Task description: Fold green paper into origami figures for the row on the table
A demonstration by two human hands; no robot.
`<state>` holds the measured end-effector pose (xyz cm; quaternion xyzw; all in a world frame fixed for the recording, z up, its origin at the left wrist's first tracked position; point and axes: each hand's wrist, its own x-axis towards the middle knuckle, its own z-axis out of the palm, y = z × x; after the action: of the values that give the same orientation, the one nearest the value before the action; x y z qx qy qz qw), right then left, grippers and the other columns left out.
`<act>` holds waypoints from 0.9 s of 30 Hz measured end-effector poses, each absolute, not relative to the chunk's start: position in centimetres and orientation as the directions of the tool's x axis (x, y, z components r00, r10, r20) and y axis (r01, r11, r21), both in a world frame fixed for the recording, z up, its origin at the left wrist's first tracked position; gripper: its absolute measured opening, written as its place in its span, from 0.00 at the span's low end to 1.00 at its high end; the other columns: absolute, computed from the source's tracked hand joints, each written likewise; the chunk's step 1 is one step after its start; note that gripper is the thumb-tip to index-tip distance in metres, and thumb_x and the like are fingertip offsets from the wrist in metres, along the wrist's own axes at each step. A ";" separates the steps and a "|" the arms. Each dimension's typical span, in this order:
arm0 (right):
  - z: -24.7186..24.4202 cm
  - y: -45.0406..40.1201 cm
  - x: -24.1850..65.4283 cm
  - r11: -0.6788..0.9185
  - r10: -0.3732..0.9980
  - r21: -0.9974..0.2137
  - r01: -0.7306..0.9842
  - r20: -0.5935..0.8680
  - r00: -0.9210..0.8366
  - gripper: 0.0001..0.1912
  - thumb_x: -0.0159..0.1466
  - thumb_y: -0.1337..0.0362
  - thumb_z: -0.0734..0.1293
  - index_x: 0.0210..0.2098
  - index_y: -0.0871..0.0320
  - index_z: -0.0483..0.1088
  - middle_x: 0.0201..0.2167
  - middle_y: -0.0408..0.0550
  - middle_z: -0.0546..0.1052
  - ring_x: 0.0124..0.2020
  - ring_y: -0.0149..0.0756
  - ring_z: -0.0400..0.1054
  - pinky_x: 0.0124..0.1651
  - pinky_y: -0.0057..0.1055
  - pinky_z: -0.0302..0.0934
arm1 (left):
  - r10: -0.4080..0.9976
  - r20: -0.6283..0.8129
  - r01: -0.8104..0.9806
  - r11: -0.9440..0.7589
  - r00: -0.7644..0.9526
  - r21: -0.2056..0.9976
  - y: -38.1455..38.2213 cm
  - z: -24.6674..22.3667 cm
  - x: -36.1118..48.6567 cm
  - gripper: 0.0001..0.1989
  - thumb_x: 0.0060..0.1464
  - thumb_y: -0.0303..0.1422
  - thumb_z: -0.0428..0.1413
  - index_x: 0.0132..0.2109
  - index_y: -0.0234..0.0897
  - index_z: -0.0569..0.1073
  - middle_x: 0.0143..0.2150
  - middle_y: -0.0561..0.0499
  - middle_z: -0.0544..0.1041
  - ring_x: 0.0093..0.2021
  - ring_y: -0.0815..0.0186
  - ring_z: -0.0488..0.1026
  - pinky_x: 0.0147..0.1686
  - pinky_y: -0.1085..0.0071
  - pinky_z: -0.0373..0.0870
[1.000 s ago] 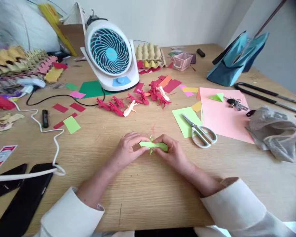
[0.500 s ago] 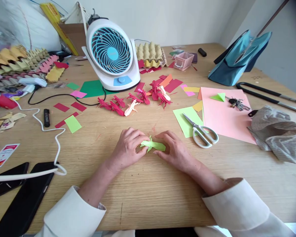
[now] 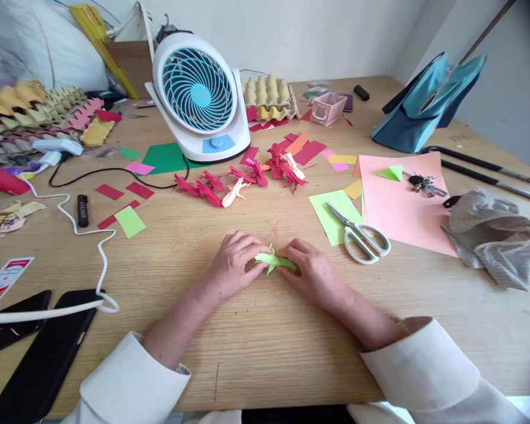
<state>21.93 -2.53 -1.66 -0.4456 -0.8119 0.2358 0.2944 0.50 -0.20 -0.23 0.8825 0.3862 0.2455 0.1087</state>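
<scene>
Black, flat, rectangular phones are lying at your far left, with a thin white cord crossing 1 of them. A black cylindrical marker is resting to the right of the cord's bends. Next, a light-green paper rectangle is overlapping 1 of 3 dark-red paper pieces. A white fan with blue blades is standing behind, and crumpled red paper figures are lying in front of it.

Nearer you, your left hand is pinching the left end of a narrow, folded light-green paper piece between thumb and fingers. That piece is sitting between your 2 hands, above the wooden table, with small points sticking out near its middle. Your right hand is gripping its right end, fingers drawn in narrow.

Further right, grey-handled metal scissors are lying partly on a light-green paper sheet. Beyond them, a pink paper sheet is carrying metal keys, and a crumpled grey mesh bag is covering its right edge.
</scene>
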 end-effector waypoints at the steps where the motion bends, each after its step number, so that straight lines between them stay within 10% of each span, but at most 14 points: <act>1: -1.7 -2.5 21.9 0.487 0.865 -0.654 0.579 0.268 -0.425 0.09 0.63 0.71 0.68 0.44 0.57 0.71 0.38 0.49 0.73 0.35 0.35 0.67 0.38 0.31 0.61 | 0.734 0.348 0.625 -0.679 0.583 0.384 -0.2 -0.3 0.5 0.06 0.58 0.30 0.59 0.44 0.39 0.76 0.40 0.50 0.78 0.43 0.62 0.69 0.45 0.64 0.63; 19: -1.7 -2.7 21.4 0.461 0.876 -0.773 0.436 0.318 -0.362 0.02 0.65 0.70 0.67 0.38 0.57 0.72 0.35 0.47 0.74 0.35 0.33 0.70 0.39 0.29 0.64 | 0.758 0.304 0.589 -0.645 0.578 0.487 -0.3 -0.3 0.8 0.03 0.58 0.31 0.59 0.41 0.39 0.76 0.37 0.51 0.78 0.42 0.62 0.71 0.44 0.65 0.65; 27: -1.5 -2.3 22.3 0.409 0.891 -0.819 0.402 0.264 -0.368 0.17 0.59 0.71 0.71 0.47 0.57 0.69 0.44 0.50 0.72 0.40 0.35 0.69 0.39 0.30 0.65 | 0.758 0.377 0.587 -0.652 0.533 0.480 -0.2 -0.4 0.5 0.06 0.55 0.27 0.61 0.41 0.39 0.76 0.37 0.52 0.80 0.40 0.63 0.71 0.44 0.65 0.65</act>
<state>22.25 -2.34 -1.48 -0.4277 -0.7559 0.3356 0.3647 0.53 -0.20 -0.38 0.8627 0.3897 0.2857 0.1489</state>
